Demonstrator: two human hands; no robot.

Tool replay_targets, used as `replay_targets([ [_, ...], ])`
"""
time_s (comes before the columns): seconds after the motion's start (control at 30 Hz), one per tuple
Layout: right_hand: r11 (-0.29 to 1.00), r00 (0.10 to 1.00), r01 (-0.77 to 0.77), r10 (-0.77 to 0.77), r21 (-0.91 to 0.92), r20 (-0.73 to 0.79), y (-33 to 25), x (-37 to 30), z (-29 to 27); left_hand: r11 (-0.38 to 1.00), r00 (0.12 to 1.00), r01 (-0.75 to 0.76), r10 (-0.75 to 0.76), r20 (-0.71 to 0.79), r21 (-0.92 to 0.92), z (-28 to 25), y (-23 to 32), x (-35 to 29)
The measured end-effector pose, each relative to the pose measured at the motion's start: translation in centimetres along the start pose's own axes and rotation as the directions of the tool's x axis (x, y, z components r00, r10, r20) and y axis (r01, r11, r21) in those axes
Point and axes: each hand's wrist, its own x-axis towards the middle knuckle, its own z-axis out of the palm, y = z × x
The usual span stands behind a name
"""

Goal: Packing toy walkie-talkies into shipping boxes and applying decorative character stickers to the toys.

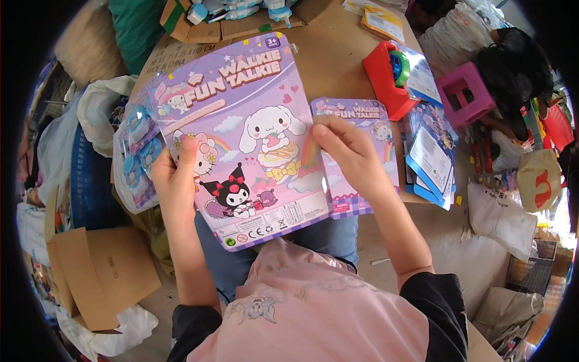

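While gripping the card by its sides with left hand and right hand, hold it flat. Press softly, so as not to bend it.

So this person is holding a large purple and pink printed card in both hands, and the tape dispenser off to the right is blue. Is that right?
Not quite: the tape dispenser is red, not blue, as the head view shows. The left hand and right hand do hold the printed card.
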Motion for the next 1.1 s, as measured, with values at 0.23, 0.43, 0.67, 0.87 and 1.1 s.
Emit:
replay_targets([
  [0.23,0.997,0.984,-0.054,0.063,0.061,-0.167,-0.5,1.0,0.4,0.995,0.994,-0.089,0.085,0.065,0.054,0.0,0.1,-0.8],
  [0.43,0.985,0.976,-0.023,-0.016,-0.173,-0.219,0.2,1.6,1.5,0.998,0.997,-0.06,0.06,-0.052,-0.003,1.1,0.2,-1.5],
  [0.67,0.996,0.996,-0.08,0.08,-0.025,-0.029,0.5,0.4,1.6,0.992,1.0,0.005,-0.008,-0.025,-0.125,0.3,-0.7,-0.9],
  [0.87,0.996,0.993,-0.085,0.086,0.018,-0.084,-1.1,1.5,1.4,0.989,0.999,0.004,0.003,0.049,-0.146,0.1,-0.1,-1.5],
  [1.1,0.948,0.991,0.132,-0.137,-0.29,0.005,-6.4,7.6,3.4,0.995,0.988,0.091,-0.086,0.13,-0.031,-6.1,-0.7,-0.5],
])
